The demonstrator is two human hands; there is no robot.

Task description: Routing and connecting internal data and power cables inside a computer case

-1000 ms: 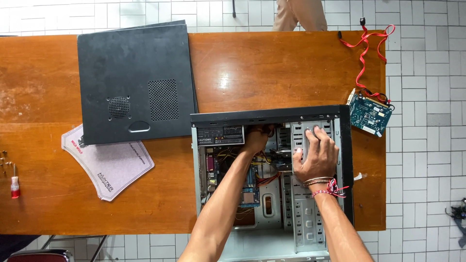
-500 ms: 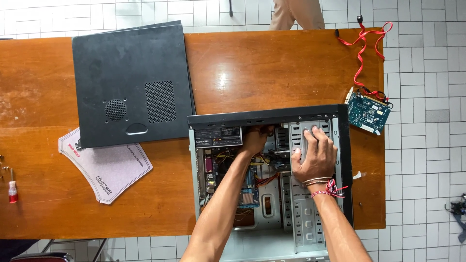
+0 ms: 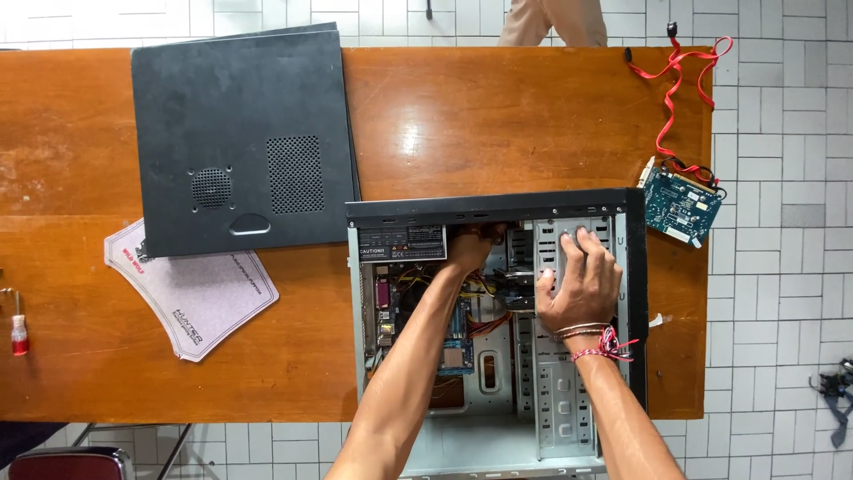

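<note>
Lying open-side up at the tabletop's [image 3: 498, 116] near right corner, computer case [image 3: 498, 213], long axis running far to near. Left hand [image 3: 468, 249] reaching inside, fingers hidden, grip unclear. Right hand [image 3: 579, 284] pressed flat on drive cage [image 3: 555, 391], fingers spread, clasping nothing.

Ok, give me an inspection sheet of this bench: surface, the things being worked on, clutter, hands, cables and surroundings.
Surface: brown wooden table, worn and glossy in places.
Job's things: open computer case lying on its side, overhanging the near edge; drive cage inside.
Clutter: black side panel, grey pad partly under it, green circuit card at the right edge, red-handled screwdriver far left.
Hands: left hand reaching inside by the power supply; right hand flat on the cage.
Cables: red cable by the card; wires inside the case.
Surroundings: white tiled floor; a person's legs beyond the table.
</note>
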